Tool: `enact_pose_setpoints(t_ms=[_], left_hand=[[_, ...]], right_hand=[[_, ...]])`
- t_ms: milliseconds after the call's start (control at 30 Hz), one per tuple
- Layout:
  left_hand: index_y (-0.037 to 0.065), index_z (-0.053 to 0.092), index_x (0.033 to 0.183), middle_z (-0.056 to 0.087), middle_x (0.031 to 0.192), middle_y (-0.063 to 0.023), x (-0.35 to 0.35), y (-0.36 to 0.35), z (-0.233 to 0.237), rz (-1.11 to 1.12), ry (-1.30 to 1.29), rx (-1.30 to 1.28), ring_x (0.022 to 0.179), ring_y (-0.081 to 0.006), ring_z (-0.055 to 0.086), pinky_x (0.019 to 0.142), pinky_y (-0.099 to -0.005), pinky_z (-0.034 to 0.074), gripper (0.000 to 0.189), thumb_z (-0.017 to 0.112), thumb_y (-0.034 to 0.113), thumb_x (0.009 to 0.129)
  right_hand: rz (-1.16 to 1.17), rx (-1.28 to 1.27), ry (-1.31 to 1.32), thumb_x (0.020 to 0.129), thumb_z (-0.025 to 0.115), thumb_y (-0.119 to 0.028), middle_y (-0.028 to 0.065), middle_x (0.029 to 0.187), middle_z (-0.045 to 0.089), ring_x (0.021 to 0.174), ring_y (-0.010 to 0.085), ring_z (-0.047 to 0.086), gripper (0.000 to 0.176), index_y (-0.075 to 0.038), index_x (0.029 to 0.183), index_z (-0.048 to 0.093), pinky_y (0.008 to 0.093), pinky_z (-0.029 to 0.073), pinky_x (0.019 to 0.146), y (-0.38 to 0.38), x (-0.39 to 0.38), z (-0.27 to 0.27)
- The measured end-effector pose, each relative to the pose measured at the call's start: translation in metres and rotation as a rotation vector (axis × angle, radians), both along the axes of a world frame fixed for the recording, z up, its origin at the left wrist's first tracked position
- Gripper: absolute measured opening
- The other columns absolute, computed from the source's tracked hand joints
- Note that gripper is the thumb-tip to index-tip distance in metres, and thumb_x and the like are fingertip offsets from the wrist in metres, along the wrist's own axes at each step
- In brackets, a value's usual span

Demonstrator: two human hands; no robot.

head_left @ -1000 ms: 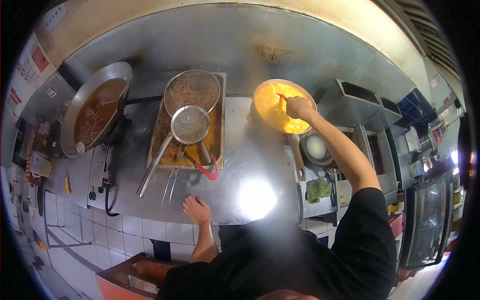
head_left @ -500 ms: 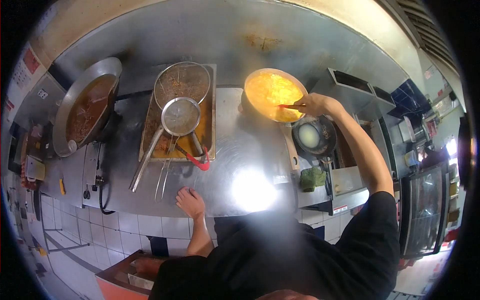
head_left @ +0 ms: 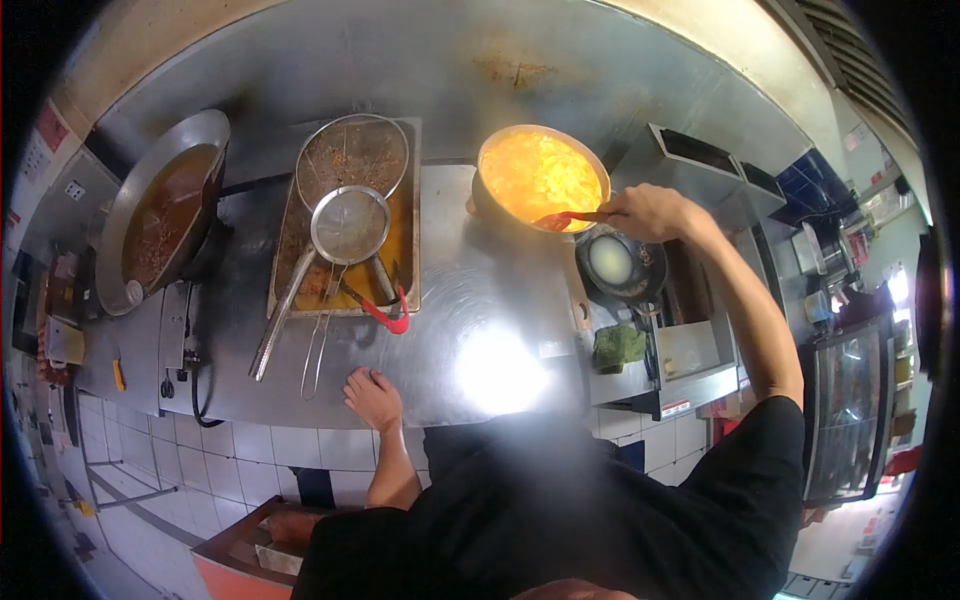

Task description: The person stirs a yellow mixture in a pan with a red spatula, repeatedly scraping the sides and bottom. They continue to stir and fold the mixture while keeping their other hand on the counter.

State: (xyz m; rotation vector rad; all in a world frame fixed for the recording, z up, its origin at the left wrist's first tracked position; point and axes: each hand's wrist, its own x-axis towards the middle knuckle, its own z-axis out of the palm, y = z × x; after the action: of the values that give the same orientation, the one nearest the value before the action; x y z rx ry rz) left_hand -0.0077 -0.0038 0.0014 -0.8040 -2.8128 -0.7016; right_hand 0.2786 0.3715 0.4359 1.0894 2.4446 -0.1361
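My right hand [head_left: 650, 212] is closed round the handle of a red spatula [head_left: 567, 218], whose head lies at the near right rim of a large pot [head_left: 490, 203]. Yellow-orange food [head_left: 540, 172] fills much of that pot. My left hand [head_left: 374, 398] rests on the front edge of the steel counter [head_left: 440, 370], fingers a little apart, holding nothing. Beyond it a long-handled strainer [head_left: 350, 225] lies over a rectangular tray [head_left: 413, 290], with a red-ended utensil [head_left: 392, 318] beside the strainer.
A big wok [head_left: 110, 262] of brown liquid stands at the left. Right of centre are a small black pan [head_left: 640, 285] with a pale round content and a green cloth [head_left: 620, 347]. A wider mesh skimmer [head_left: 352, 165] lies on the tray's far part.
The spatula head has shifted left along the pot's near rim, and my right hand has moved slightly right and nearer. The whole view has shifted a little.
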Motion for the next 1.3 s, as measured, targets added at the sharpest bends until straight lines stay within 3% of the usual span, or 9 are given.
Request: enact_pose_setpoints(t_ms=[133, 400, 533, 633, 667, 800, 1033, 1167, 1300], left_hand=[[0.009, 0.063, 0.120, 0.066, 0.118, -0.0125, 0.001, 0.001, 0.000, 0.009, 0.002, -0.026, 0.114, -0.0355, 0.059, 0.096, -0.0492, 0.043, 0.025, 0.061, 0.025, 0.102], [0.009, 0.064, 0.120, 0.065, 0.117, -0.0122, 0.001, 0.004, 0.003, 0.024, -0.012, -0.052, 0.113, -0.0352, 0.058, 0.097, -0.0495, 0.042, 0.024, 0.060, 0.026, 0.102], [0.009, 0.064, 0.120, 0.065, 0.117, -0.0124, 0.002, 0.003, 0.004, 0.021, -0.018, -0.030, 0.113, -0.0359, 0.058, 0.096, -0.0498, 0.041, 0.024, 0.060, 0.025, 0.102], [0.009, 0.064, 0.120, 0.065, 0.117, -0.0126, 0.002, 0.003, 0.004, 0.015, -0.010, -0.021, 0.113, -0.0361, 0.058, 0.096, -0.0499, 0.041, 0.025, 0.060, 0.025, 0.102], [0.008, 0.064, 0.120, 0.065, 0.117, -0.0128, 0.002, 0.004, 0.004, 0.015, -0.007, -0.020, 0.113, -0.0362, 0.058, 0.097, -0.0499, 0.041, 0.025, 0.061, 0.025, 0.102], [0.008, 0.064, 0.120, 0.065, 0.118, -0.0130, 0.000, 0.002, 0.000, 0.005, -0.016, -0.027, 0.113, -0.0363, 0.058, 0.096, -0.0498, 0.041, 0.025, 0.061, 0.025, 0.102], [0.008, 0.063, 0.120, 0.065, 0.117, -0.0127, 0.000, 0.003, 0.001, 0.012, -0.016, -0.042, 0.113, -0.0365, 0.058, 0.095, -0.0502, 0.042, 0.024, 0.060, 0.025, 0.102], [0.009, 0.063, 0.119, 0.065, 0.117, -0.0125, 0.000, 0.004, -0.001, 0.021, -0.010, -0.048, 0.112, -0.0365, 0.059, 0.094, -0.0500, 0.042, 0.024, 0.060, 0.025, 0.102], [0.008, 0.063, 0.120, 0.065, 0.117, -0.0127, 0.000, 0.004, 0.000, 0.019, 0.004, -0.035, 0.112, -0.0366, 0.059, 0.094, -0.0501, 0.042, 0.024, 0.060, 0.025, 0.102]], right_hand=[[0.003, -0.183, 0.187, 0.106, 0.053, -0.028, 0.0252, 0.128, 0.075, 0.120, 0.0443, 0.071, 0.044, -0.015, 0.144, 0.072, 0.0495, 0.055, 0.107, 0.013, -0.010, -0.048], [-0.026, -0.110, 0.548, 0.109, 0.051, -0.035, 0.0308, 0.125, 0.074, 0.115, 0.0478, 0.072, 0.045, -0.013, 0.140, 0.074, 0.0516, 0.054, 0.106, 0.068, -0.047, -0.145], [-0.053, 0.059, 0.459, 0.107, 0.050, -0.027, 0.0298, 0.115, 0.077, 0.106, 0.0457, 0.076, 0.043, -0.001, 0.129, 0.075, 0.0550, 0.058, 0.097, 0.080, -0.075, -0.149], [-0.100, 0.219, 0.226, 0.105, 0.052, -0.024, 0.0235, 0.113, 0.079, 0.106, 0.0408, 0.078, 0.040, -0.006, 0.131, 0.076, 0.0541, 0.060, 0.092, 0.080, -0.087, -0.138], [-0.017, 0.308, 0.164, 0.104, 0.053, -0.021, 0.0196, 0.099, 0.081, 0.092, 0.0372, 0.079, 0.040, -0.012, 0.137, 0.074, 0.0515, 0.061, 0.080, 0.096, -0.083, -0.152], [-0.094, 0.319, 0.146, 0.102, 0.054, -0.021, 0.0156, 0.114, 0.081, 0.108, 0.0338, 0.079, 0.035, -0.014, 0.127, 0.077, 0.0471, 0.062, 0.088, 0.114, -0.071, -0.148], [0.029, 0.282, 0.012, 0.099, 0.055, -0.019, 0.0194, 0.108, 0.081, 0.100, 0.0367, 0.080, 0.032, -0.007, 0.118, 0.079, 0.0506, 0.064, 0.082, 0.106, -0.031, -0.130], [0.051, 0.189, 0.036, 0.104, 0.051, -0.022, 0.0217, 0.102, 0.079, 0.095, 0.0420, 0.078, 0.041, -0.020, 0.137, 0.075, 0.0543, 0.062, 0.082, 0.085, -0.007, -0.111], [0.044, 0.151, 0.081, 0.104, 0.052, -0.025, 0.0224, 0.102, 0.079, 0.094, 0.0435, 0.077, 0.042, -0.023, 0.139, 0.074, 0.0553, 0.062, 0.085, 0.053, -0.001, -0.078]])
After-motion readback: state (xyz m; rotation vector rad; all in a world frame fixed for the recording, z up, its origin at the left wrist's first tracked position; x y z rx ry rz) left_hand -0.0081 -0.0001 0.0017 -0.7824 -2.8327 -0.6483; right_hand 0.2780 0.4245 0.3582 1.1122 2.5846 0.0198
